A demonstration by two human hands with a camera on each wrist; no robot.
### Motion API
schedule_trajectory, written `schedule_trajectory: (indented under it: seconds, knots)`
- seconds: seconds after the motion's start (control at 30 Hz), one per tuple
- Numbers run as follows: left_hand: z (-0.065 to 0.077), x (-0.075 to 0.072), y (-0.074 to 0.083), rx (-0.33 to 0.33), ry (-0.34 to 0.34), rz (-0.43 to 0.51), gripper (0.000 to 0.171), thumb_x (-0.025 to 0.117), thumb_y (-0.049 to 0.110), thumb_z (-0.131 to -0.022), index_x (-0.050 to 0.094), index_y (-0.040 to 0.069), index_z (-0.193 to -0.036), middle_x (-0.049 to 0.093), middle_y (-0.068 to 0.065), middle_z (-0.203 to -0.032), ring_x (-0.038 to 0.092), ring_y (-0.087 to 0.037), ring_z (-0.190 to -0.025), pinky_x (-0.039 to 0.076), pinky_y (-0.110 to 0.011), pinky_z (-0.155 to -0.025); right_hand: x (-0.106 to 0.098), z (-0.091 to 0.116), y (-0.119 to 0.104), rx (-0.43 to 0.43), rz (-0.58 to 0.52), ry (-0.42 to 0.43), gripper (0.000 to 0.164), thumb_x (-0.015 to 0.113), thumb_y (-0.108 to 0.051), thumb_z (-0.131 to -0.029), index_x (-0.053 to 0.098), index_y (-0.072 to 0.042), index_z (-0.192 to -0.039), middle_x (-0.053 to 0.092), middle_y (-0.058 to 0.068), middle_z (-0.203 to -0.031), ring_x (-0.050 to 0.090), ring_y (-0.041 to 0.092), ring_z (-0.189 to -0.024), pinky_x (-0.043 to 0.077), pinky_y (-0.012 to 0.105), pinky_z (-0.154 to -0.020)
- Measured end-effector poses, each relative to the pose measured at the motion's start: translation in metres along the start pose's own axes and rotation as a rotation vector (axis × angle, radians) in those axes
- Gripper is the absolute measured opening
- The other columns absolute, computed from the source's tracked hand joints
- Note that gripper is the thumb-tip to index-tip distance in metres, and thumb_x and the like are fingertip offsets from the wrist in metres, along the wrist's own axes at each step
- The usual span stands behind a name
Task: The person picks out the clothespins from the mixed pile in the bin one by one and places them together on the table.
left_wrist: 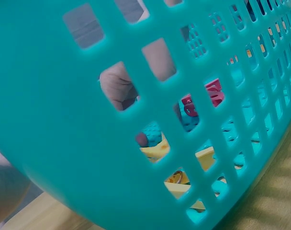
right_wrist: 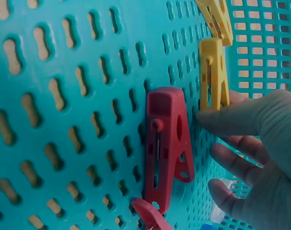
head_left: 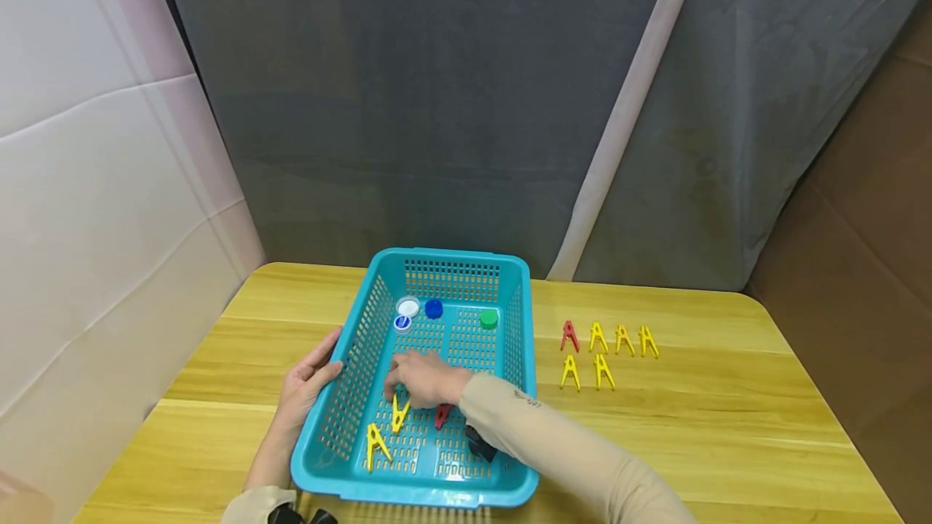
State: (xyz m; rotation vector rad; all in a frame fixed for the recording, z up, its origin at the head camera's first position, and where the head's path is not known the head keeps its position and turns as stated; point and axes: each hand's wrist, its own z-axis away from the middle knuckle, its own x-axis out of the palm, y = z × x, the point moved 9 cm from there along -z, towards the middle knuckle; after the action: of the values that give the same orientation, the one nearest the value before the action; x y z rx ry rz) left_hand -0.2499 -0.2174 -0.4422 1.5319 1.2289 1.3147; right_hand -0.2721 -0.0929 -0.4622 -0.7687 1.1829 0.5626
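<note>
A blue plastic basket (head_left: pixel 457 500) stands on the table. My left hand (head_left: pixel 302 386) holds its left side, thumb at the rim. Inside the basket, my right hand (head_left: pixel 425 378) pinches the end of a yellow clothespin (right_wrist: pixel 211 72) between thumb and fingers. Another yellow clothespin (head_left: pixel 375 446) lies nearer the basket's front left. Close by the right hand is a red clothespin (right_wrist: pixel 165 143), with part of a second red clothespin (right_wrist: pixel 150 215) below it in the right wrist view. The left wrist view looks mostly at the basket's outer wall (left_wrist: pixel 64 120).
Toward the basket's far end lie a clear-white cap (head_left: pixel 408 307), a blue-and-white cap (head_left: pixel 403 323), a dark blue cap (head_left: pixel 434 309) and a green cap (head_left: pixel 489 319). Right of the basket, a red clothespin (head_left: pixel 569 335) and several yellow clothespins (head_left: pixel 603 372) form two rows on the table (head_left: pixel 699 443).
</note>
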Motion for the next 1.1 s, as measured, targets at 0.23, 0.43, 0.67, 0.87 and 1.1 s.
schedule_trajectory:
  seconds: [0.23,0.43,0.67,0.87,1.1]
  knots:
    - [0.0,0.0,0.0,0.007,-0.007,0.012,0.046,0.049,-0.008,-0.092,0.034,-0.009,-0.135,0.06,0.017,-0.118,0.056,0.002,-0.107,0.049,-0.016,-0.083,-0.001,-0.002,0.004,0.031,-0.021,0.003,0.035,0.074,0.004,-0.068,0.069,-0.016,-0.096,0.055,-0.01,-0.092,0.052,0.005,-0.088,0.044,0.018,-0.074]
    - [0.0,0.0,0.001,0.012,-0.009,0.016,0.045,0.048,-0.008,-0.092,0.034,-0.009,-0.135,0.06,0.017,-0.118,0.056,0.002,-0.106,0.049,-0.016,-0.083,-0.006,-0.003,0.009,0.032,-0.157,0.001,0.025,0.078,0.0,-0.068,0.068,-0.008,-0.089,0.058,-0.005,-0.082,0.048,0.003,-0.072,0.04,0.01,-0.06]
    - [0.0,0.0,0.0,0.007,-0.003,0.017,0.045,0.049,-0.008,-0.091,0.034,-0.01,-0.134,0.061,0.017,-0.117,0.057,0.001,-0.106,0.049,-0.016,-0.083,-0.023,0.0,0.019,0.052,-0.271,0.059,0.023,0.082,-0.01,-0.071,0.067,-0.005,-0.089,0.059,-0.002,-0.077,0.045,0.002,-0.066,0.039,0.011,-0.059]
    - [-0.001,-0.001,-0.002,-0.006,0.012,0.013,0.046,0.05,-0.008,-0.091,0.043,-0.001,-0.135,0.061,0.018,-0.115,0.057,0.002,-0.104,0.049,-0.016,-0.082,-0.045,0.005,0.025,0.048,-0.313,0.151,0.021,0.081,-0.012,-0.071,0.069,-0.005,-0.087,0.063,0.002,-0.08,0.048,0.004,-0.07,0.04,0.011,-0.063]
    - [-0.001,-0.002,-0.001,0.0,0.017,0.002,0.046,0.05,-0.008,-0.091,0.044,0.0,-0.135,0.061,0.018,-0.115,0.057,0.003,-0.104,0.049,-0.015,-0.083,-0.068,0.016,0.031,0.033,-0.373,0.264,0.022,0.08,-0.013,-0.074,0.07,-0.002,-0.09,0.065,0.006,-0.083,0.05,0.006,-0.072,0.042,0.012,-0.064]
